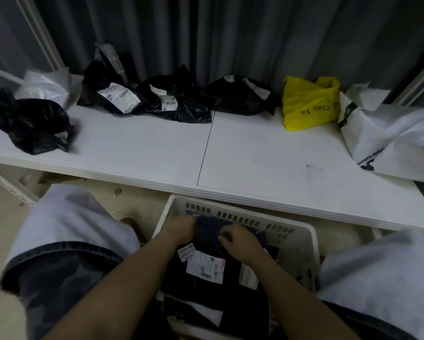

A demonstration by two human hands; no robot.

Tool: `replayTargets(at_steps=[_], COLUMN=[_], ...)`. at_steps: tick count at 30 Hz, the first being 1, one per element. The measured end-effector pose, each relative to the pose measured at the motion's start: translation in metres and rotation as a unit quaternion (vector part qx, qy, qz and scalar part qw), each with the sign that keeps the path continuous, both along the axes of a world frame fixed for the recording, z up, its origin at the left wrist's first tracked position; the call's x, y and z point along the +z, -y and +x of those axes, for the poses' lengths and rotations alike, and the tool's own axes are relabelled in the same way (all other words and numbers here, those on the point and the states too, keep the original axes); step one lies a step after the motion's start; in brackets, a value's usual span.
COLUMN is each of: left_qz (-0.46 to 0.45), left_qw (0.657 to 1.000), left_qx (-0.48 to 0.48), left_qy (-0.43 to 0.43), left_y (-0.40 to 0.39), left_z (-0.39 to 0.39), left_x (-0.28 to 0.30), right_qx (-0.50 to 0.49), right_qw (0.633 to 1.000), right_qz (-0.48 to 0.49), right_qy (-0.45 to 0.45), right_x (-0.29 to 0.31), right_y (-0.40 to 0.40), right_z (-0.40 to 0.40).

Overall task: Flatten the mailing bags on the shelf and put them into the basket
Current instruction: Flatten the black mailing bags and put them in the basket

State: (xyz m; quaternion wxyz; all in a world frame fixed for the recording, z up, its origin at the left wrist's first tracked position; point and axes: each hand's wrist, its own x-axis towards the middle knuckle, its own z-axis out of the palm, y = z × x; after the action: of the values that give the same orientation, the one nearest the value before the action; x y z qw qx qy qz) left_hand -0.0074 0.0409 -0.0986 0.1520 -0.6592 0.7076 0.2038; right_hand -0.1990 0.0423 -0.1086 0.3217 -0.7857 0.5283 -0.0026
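Observation:
A white slotted basket (313,244) sits below the white shelf (230,155), between my knees. A flat black mailing bag (233,293) with white labels lies on top of the pile inside it. My left hand (179,229) grips the bag's far left corner and my right hand (240,241) grips its far edge with curled fingers. On the shelf lie crumpled bags: a black one (39,123) at the left, three black ones (176,101) along the back, a yellow one (309,104) and a large white one (392,141) at the right.
Another white bag (46,87) lies at the shelf's back left corner. A grey curtain (230,33) hangs behind the shelf. My knees in pale trousers (71,229) flank the basket. The shelf's front edge overhangs the basket's far rim.

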Motion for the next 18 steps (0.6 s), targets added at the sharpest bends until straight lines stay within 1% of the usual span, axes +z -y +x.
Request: replayTargets(at_steps=[3,5,8,12,18], left_qz=[-0.064,-0.102,-0.172,-0.258,-0.305], left_qw=[0.997,0.991,0.977,0.95,0.933], left_qx=[0.037,0.066,0.104,0.147,0.18], left_qy=[-0.036,-0.06,-0.071,-0.097,-0.07], left_y=[0.02,0.032,0.05,0.084,0.138], left_z=[0.003,0.008,0.016,0.042,0.093], left_x=[0.015,0.028,0.051,0.078,0.096], right_qx=[-0.005,0.01,0.01,0.015,0.03], right_qw=[0.993,0.982,0.965,0.957,0.956], right_qz=[-0.119,-0.188,-0.257,-0.284,-0.281], right_qy=[0.02,0.028,0.046,0.057,0.076], right_x=[0.022,0.036,0.057,0.089,0.115], right_y=[0.016,0.029,0.051,0.097,0.158], right_z=[0.018,0.028,0.045,0.075,0.118])
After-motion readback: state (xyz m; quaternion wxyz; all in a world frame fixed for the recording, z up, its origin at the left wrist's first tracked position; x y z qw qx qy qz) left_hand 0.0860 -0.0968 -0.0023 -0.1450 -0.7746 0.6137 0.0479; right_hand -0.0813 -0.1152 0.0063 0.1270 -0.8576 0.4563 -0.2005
